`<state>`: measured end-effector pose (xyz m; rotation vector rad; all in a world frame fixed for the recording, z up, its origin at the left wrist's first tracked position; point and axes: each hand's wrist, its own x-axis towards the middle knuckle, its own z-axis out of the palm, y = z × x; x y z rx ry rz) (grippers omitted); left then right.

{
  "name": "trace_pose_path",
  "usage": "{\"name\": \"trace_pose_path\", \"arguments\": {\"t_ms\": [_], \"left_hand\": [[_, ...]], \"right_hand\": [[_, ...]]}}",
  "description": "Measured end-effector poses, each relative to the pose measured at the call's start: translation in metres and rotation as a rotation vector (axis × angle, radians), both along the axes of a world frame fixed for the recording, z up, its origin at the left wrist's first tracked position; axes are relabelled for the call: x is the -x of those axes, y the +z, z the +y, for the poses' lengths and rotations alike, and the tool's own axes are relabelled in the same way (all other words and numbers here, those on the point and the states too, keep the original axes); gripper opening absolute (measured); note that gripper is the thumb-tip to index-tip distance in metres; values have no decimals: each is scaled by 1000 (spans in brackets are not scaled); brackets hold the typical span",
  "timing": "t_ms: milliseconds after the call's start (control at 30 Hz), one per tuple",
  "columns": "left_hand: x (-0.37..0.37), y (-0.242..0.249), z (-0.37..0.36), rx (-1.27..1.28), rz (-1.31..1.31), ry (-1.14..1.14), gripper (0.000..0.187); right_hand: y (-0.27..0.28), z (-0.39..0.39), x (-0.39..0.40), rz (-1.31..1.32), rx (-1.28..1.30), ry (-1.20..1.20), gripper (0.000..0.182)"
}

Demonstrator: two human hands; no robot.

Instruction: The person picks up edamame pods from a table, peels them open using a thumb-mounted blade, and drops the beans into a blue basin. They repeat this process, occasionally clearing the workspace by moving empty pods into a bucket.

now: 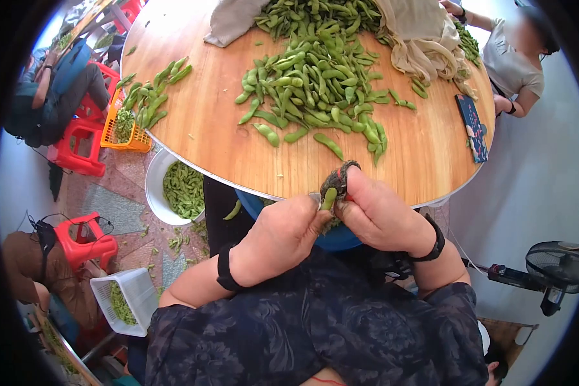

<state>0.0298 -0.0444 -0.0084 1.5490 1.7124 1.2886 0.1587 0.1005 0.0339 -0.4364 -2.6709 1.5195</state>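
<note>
Plump green bean pod (pixel 329 198) at six o'clock, in a two-handed pinch

Holds the pod just off the near edge of the round, pale-wood table (pixel 219 122). Closes on it from the left with thumb and fingertips of the left hand (pixel 283 231) drawn together. Pinches from the right too, with the right hand (pixel 379 209) curled shut, pressing the pod against a dark, mottled finger covering (pixel 336 182). Hovers above a blue plastic basin (pixel 344 239), partly hidden by the hands.

Spreads from twelve o'clock through the centre as a green pod heap (pixel 315 80), beside a crumpled beige cloth (pixel 421 42) at one. Lies near four as a dark blue, flower-patterned flat item (pixel 471 128). Stands beyond the rim, between seven and eight, as a round white bucket (pixel 156 193) holding more green pods.
</note>
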Motion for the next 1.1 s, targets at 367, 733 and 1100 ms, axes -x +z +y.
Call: {"name": "trace_pose_path", "arguments": {"t_ms": [367, 733, 1100], "left_hand": [[19, -7, -7, 303, -1391, -491, 26], [12, -4, -10, -98, -210, -137, 20], [9, -8, -23, 137, -403, -69, 31]], "right_hand": [[5, -9, -1, -52, 1262, -62, 10], [-1, -28, -3, -33, 1049, -186, 13], [-21, -33, -6, 287, -74, -159, 35]]}}
